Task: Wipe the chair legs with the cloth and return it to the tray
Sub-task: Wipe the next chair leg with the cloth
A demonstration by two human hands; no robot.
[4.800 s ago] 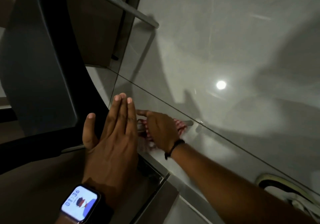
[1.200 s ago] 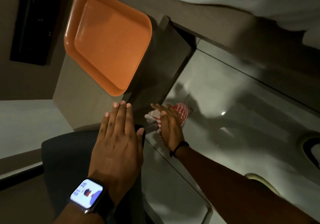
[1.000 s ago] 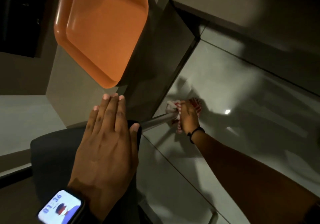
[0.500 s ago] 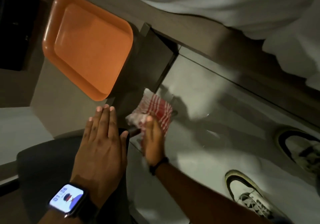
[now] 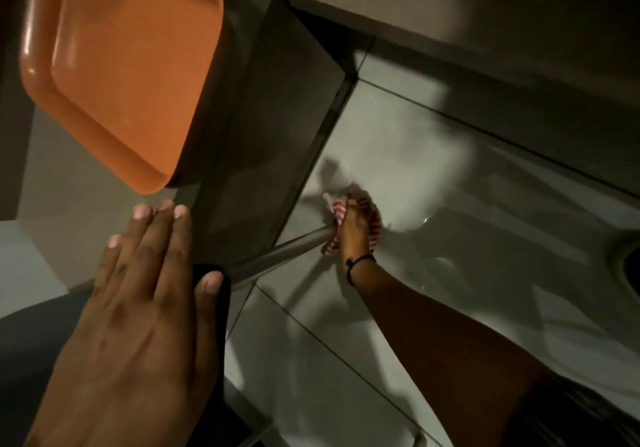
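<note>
A metal chair leg (image 5: 277,256) slants from under the dark chair seat (image 5: 34,360) down toward the floor. My right hand (image 5: 353,232) grips a red-and-white striped cloth (image 5: 375,218) wrapped around the lower end of that leg, close to the floor. My left hand (image 5: 138,308) lies flat with fingers spread on the edge of the chair seat. An orange tray (image 5: 121,65) sits on a low grey cabinet top at the upper left, with nothing visible in it.
The grey cabinet (image 5: 259,117) stands right behind the chair leg. Glossy grey floor tiles (image 5: 450,204) spread to the right. A dark bed frame or bench edge (image 5: 519,65) runs along the top right. A shoe's rim (image 5: 628,266) shows at the right edge.
My right hand has slid the cloth from the top of the leg near the seat down to its lower end. The view shifted, and the shoes left the frame.
</note>
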